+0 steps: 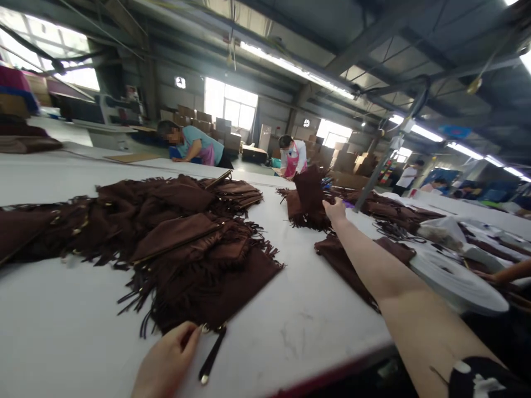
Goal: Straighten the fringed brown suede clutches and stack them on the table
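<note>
At the near edge of a heap of dark brown fringed pouches, my left hand (168, 356) pinches the corner of one fringed pouch (244, 287) beside its small metal ring. A dark zip-pull strap (213, 356) with a metal tip hangs from that corner, next to my fingers. My right hand (335, 211) is stretched far across the table, its fingers closed on a second brown fringed pouch (310, 190), which stands raised above a small stack. Under my right forearm lies another brown piece (344, 265), partly hidden.
The white table (290, 320) stretches away from me. On the right are a large white roll (460, 282), a clear plastic bag (443, 232) and a metal post (379, 166). Two people (199, 145) (294, 155) lean over the far side; another person's arm (512, 272) shows at right.
</note>
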Tool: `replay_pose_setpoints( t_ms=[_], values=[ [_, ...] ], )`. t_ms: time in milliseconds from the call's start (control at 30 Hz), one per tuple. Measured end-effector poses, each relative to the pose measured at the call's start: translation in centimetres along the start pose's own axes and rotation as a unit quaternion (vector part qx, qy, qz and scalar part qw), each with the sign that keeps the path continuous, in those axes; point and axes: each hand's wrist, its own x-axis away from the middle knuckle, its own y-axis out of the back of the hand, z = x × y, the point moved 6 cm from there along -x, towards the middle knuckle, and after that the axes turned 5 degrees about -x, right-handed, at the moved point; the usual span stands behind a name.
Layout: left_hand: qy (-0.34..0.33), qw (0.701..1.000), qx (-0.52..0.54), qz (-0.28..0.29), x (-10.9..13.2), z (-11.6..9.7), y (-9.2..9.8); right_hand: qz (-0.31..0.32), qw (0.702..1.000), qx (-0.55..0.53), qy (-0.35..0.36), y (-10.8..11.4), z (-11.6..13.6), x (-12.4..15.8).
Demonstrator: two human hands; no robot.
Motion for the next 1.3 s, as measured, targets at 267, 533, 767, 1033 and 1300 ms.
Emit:
replay_pose_setpoints(
  t_ms=[267,533,767,1033,1300],
  values=[
    [-0.005,1.000,-0.007,-0.024,0.6,-0.8,0.3,0.521,0.796,0.197,0.237,-11.9,-4.5,25.4],
    [-0.021,0.997,-0.014,-0.075,0.8,-0.9,0.4,0.533,0.705,0.326,0.335,-12.8,0.0,31.9],
    [-0.019,0.994,-0.005,-0.109,0.9,-0.6,0.6,0.539,0.738,0.283,0.292,-0.4,-2.1,38.0],
    [-0.013,0.992,-0.034,-0.119,0.4,0.0,0.1,0.412,0.877,0.200,0.145,10.1,-5.2,41.4],
    [-0.018,0.980,0.065,-0.187,6.6,-3.6,0.4,0.366,0.914,0.135,0.113,10.7,-6.2,42.0]
  ],
)
